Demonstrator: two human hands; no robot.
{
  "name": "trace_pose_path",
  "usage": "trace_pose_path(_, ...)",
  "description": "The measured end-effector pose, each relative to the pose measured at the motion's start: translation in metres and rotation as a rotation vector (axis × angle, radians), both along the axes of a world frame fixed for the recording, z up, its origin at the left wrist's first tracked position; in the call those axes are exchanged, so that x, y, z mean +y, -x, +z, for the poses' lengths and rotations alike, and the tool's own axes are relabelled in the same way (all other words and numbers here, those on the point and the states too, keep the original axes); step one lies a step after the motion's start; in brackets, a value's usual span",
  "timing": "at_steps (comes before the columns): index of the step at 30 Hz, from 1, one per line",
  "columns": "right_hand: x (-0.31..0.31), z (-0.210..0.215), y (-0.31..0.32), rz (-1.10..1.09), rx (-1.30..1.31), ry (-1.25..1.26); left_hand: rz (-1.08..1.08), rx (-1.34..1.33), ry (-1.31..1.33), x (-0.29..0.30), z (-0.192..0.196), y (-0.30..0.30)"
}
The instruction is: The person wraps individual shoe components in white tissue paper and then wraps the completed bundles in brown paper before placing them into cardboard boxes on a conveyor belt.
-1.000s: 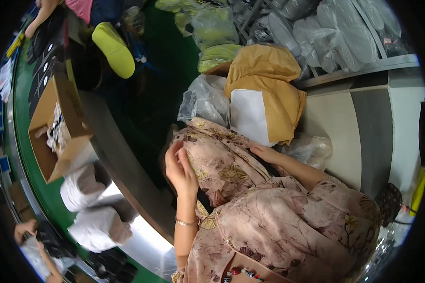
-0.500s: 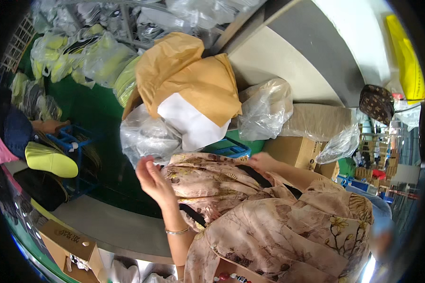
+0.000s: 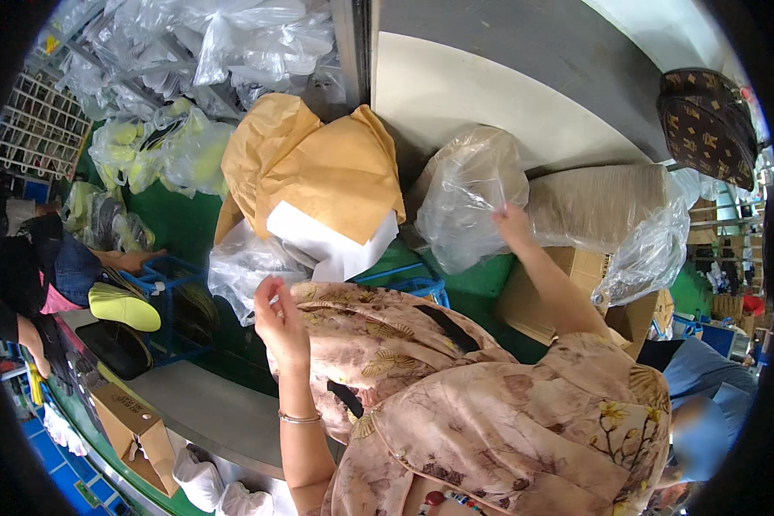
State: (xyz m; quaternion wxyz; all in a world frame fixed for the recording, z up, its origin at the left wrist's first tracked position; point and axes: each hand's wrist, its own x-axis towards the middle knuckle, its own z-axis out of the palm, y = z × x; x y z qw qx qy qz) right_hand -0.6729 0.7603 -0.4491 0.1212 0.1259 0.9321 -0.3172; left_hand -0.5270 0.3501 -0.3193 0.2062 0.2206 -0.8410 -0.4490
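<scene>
Bag (image 3: 469, 193), at two o'clock, seems in grasping step: right hand (image 3: 514, 228) pinches it; left hand (image 3: 280, 325) is apart, empty; next needs steady hold.

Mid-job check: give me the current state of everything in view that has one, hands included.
Right hand: fingertips at the clear plastic bag; firmness of grip unclear
Left hand: raised, fingers bent, nothing visibly held
Clear plastic bag: bulging, wrinkled
Brown paper: crumpled, partly over the white sheet
White sheet: bent, partly covered
Cardboard box at lower left: open
Brownish stack at right: wrapped in clear plastic
</scene>
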Motion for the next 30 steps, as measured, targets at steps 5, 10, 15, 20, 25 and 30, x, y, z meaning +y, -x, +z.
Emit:
trace_pose_path(5,0.019,0.107,0.022,-0.123,0.065,0.498,-0.269,-0.224,-0.105,0.078,0.0,0.055)
trace_pose_path(10,0.028,0.178,0.041,-0.083,-0.033,0.686,-0.809,-0.172,0.058,0.183,-0.028,0.09)
trace_pose_path(15,0.024,0.204,0.05,0.071,-0.149,0.37,-0.488,-0.293,-0.762,0.238,-0.1,0.132)
trace_pose_path(20,0.061,0.221,0.058,0.117,0.228,-0.032,-0.152,-0.212,-1.015,0.193,-0.015,0.188)
trace_pose_path(25,-0.025,0.228,-0.022,0.668,0.725,0.271,-0.348,-0.342,-1.117,0.203,0.06,0.204)
trace_pose_path(30,-0.046,0.088,0.014,0.558,0.273,0.044,-0.356,-0.343,-1.233,0.211,0.061,0.207)
